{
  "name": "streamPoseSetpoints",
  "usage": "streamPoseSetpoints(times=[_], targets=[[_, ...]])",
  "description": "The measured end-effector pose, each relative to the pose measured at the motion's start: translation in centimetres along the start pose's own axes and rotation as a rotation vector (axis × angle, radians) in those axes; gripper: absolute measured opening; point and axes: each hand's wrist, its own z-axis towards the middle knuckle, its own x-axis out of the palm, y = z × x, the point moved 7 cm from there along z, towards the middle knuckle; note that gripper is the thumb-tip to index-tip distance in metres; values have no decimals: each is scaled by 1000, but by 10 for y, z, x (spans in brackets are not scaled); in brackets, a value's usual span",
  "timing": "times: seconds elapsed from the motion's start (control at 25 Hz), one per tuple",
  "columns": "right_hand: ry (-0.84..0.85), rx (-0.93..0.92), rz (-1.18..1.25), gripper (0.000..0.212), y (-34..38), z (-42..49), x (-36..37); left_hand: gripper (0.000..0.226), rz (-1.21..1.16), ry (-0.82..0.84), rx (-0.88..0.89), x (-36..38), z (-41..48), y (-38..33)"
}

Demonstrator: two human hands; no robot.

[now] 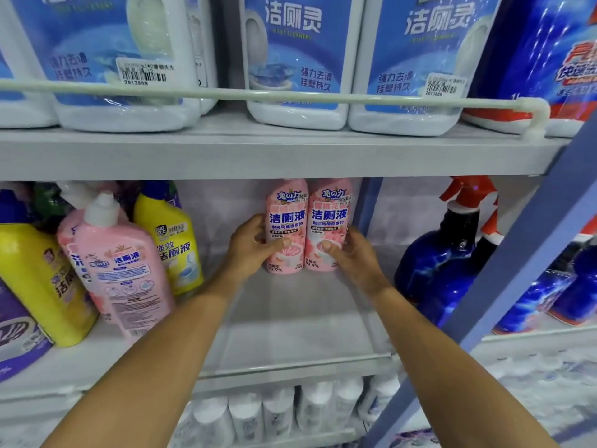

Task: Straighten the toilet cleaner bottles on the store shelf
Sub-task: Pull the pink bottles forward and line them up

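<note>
Two pink toilet cleaner bottles point(307, 224), upright, side by side and touching, labels forward, middle shelf back

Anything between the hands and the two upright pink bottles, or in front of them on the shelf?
Nothing visible. Left hand grips the left pink bottle, right hand the right pink bottle; shelf in front of them is bare.

Arms outstretched, my left hand point(255, 244) grips the left pink bottle point(286, 218), my right hand point(353, 253) the right pink bottle point(328, 218).
</note>
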Motion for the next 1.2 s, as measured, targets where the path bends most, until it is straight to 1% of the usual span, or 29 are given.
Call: streamPoseSetpoints(times=[0.08,0.16,0.28,0.36,0.4,0.44,0.56,0.64,0.72,0.88,0.96,1.04,1.12,1.2], targets=[[-21,30,-34,44,2,-3,-3,41,-48,-35,-23,-3,-10,-7],[-100,75,-66,53,3,-9,-13,38,-130,-67,-65,-13,-25,-16],[-199,165,34,60,11,-41,-20,33,-230,-60,-141,-37,-60,-29],[-192,138,25,70,30,-76,-7,28,-313,-48,-174,-64,-96,-39],[-175,110,44,71,41,-93,4,28,-333,-32,-181,-79,-116,-44],[-154,91,80,68,52,-111,19,29,-343,-14,-184,-96,-137,-47],[-69,72,147,51,81,-155,90,31,-355,-6,-201,-164,-197,-43],[21,67,166,38,98,-180,153,31,-326,-43,-200,-219,-232,-36],[153,32,153,28,117,-202,223,33,-287,-111,-208,-281,-265,-26],[333,-15,151,28,156,-233,346,26,-227,-299,-246,-400,-317,-9],[425,-62,126,26,179,-242,403,33,-191,-380,-242,-455,-332,-12],[489,-120,91,29,201,-242,451,39,-154,-461,-226,-503,-337,-19],[514,-197,68,40,223,-233,491,42,-104,-532,-211,-547,-333,-25],[474,-293,6,48,244,-214,519,44,-60,-575,-196,-579,-319,-31]])
